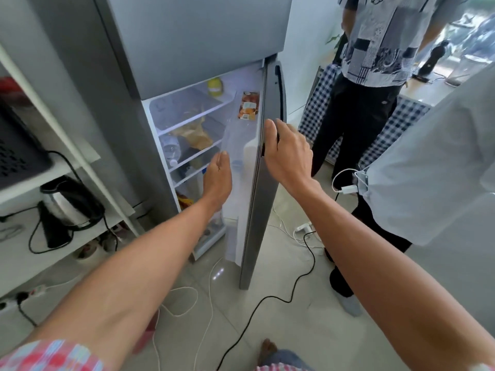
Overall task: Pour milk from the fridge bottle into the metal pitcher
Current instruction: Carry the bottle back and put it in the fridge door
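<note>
The grey fridge's lower door (pixel 263 210) stands partly open, seen edge-on. My right hand (pixel 288 153) grips the door's edge near the dark handle. My left hand (pixel 218 180) reaches into the gap with fingers apart and holds nothing. A white milk bottle (pixel 250 156) stands in the door's inner rack, just right of my left hand's fingertips and partly hidden by the door edge. No metal pitcher is in view.
An orange juice carton (pixel 249 105) sits higher in the door rack. Fridge shelves (pixel 187 121) hold a water bottle, bags and a yellow jar. A kettle (pixel 69 202) stands on a white shelf at left. Two people stand at right. Cables trail across the floor (pixel 281 311).
</note>
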